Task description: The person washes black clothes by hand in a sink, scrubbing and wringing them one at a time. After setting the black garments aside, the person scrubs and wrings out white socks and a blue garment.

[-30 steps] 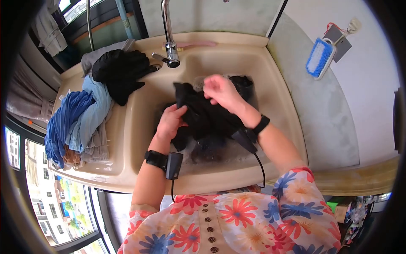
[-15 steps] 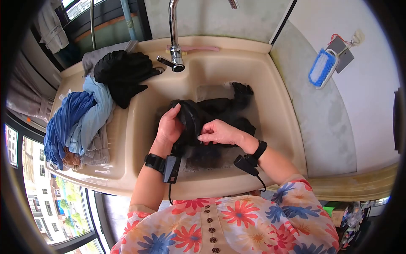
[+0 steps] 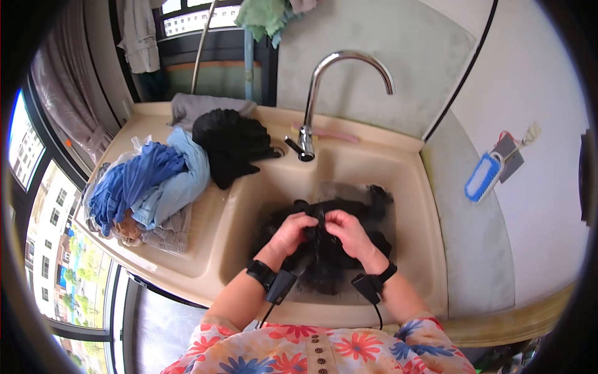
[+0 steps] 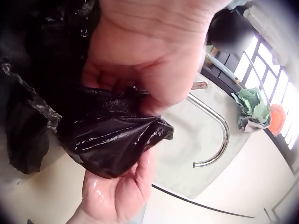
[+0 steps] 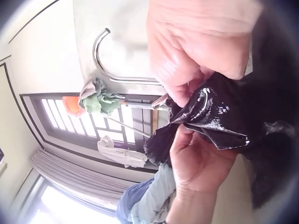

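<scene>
Over the right basin of the sink [image 3: 430, 262], a black wet garment [image 3: 321, 240] is held up between both hands. My left hand [image 3: 291, 232] grips its upper edge with the thumb on top, as the left wrist view shows close up. Beside it, my right hand [image 3: 350, 234] pinches the same cloth; its fingers curl round a glossy, bunched fold [image 5: 210, 112] in the right wrist view. The cloth's lower part hangs into dark water, and a thin trickle [image 4: 32, 95] runs from it. More black cloth [image 3: 379, 197] lies soaking at the basin's back right.
A chrome faucet [image 3: 306, 140] stands behind the basin, its spout swung right. On the left drainboard lie blue clothes [image 3: 140, 181], a light blue garment [image 3: 187, 168] and a black one [image 3: 230, 143]. A blue and white brush [image 3: 483, 178] hangs on the right wall.
The right hand came down from above the cloth to grip it beside the left hand. Both hands now hold the garment close together. The head view has tilted upward, showing more of the faucet.
</scene>
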`<action>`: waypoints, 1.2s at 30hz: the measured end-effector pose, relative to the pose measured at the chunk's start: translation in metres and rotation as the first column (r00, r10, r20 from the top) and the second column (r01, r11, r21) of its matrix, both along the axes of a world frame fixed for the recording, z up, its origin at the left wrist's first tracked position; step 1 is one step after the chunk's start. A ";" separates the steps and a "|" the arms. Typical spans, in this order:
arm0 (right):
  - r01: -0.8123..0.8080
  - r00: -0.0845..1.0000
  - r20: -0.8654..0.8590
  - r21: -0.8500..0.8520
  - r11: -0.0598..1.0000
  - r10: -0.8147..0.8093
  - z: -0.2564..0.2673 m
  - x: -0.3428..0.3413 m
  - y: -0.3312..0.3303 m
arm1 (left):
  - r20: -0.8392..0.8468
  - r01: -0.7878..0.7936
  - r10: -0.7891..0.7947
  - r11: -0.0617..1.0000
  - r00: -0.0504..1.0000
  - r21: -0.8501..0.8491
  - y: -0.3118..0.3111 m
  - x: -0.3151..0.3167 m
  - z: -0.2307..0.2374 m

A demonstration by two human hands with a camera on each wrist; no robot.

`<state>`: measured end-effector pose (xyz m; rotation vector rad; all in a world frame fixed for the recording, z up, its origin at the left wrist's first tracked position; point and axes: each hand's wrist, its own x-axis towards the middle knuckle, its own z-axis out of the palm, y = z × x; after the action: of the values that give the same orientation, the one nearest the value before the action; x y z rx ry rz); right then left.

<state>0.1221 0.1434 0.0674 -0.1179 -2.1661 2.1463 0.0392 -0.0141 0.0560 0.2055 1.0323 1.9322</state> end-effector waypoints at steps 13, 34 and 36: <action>0.086 0.943 0.326 -0.035 0.996 -0.070 -0.021 0.017 0.017 | 0.076 -0.065 0.058 0.994 0.995 0.085 0.003 -0.002 -0.008; 0.317 0.946 -0.212 0.454 0.832 -0.245 -0.005 0.025 -0.038 | -0.751 -0.591 -0.304 0.473 0.586 -0.653 0.002 0.000 -0.013; 0.308 0.950 -0.164 0.391 0.867 -0.264 -0.010 0.020 -0.037 | -0.776 -0.623 -0.271 0.473 0.570 -0.623 0.006 0.000 -0.020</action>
<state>0.1418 0.1064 0.0576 -0.2688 -2.3119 1.4700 0.0392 -0.0076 0.0359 0.4001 2.7012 1.1338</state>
